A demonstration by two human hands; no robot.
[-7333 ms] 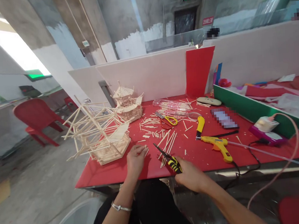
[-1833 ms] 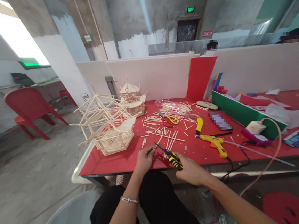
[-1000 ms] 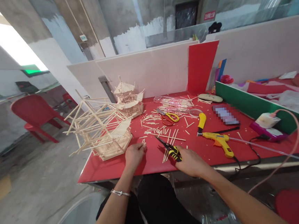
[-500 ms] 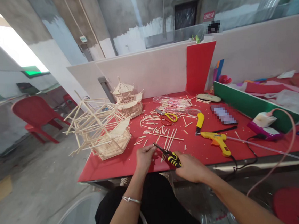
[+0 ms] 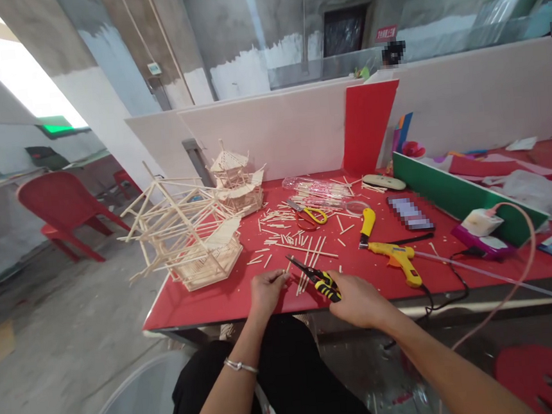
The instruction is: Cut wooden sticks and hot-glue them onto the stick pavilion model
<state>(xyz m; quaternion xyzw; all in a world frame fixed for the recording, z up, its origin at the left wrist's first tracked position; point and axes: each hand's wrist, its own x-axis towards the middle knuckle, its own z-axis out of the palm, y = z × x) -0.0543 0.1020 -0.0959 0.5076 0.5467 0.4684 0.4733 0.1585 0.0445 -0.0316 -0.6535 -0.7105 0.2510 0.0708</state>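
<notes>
My left hand (image 5: 265, 293) is closed in a pinch near the table's front edge, holding a thin wooden stick (image 5: 289, 265) that pokes up past the fingertips. My right hand (image 5: 357, 298) grips pliers (image 5: 325, 285) by their yellow-and-black handles. Their dark pointed jaws lie just right of the stick; whether they touch it I cannot tell. Beyond the jaws, several long sticks (image 5: 315, 255) lie crossed on the red tabletop (image 5: 217, 305). Many short cut pieces (image 5: 277, 216) are scattered farther back.
A stick-built frame (image 5: 196, 240) and a small pagoda model (image 5: 232, 178) stand on the left. Scissors (image 5: 314, 214), a yellow-handled tool (image 5: 367, 225), a yellow glue gun (image 5: 399, 257) with its cord and a phone (image 5: 409, 213) lie rightward. A green board (image 5: 468, 196) stands at right.
The pliers' jaws have moved away from my left fingertips, slightly up and right. The stick now shows above the left fingers. My right hand has shifted a little to the right.
</notes>
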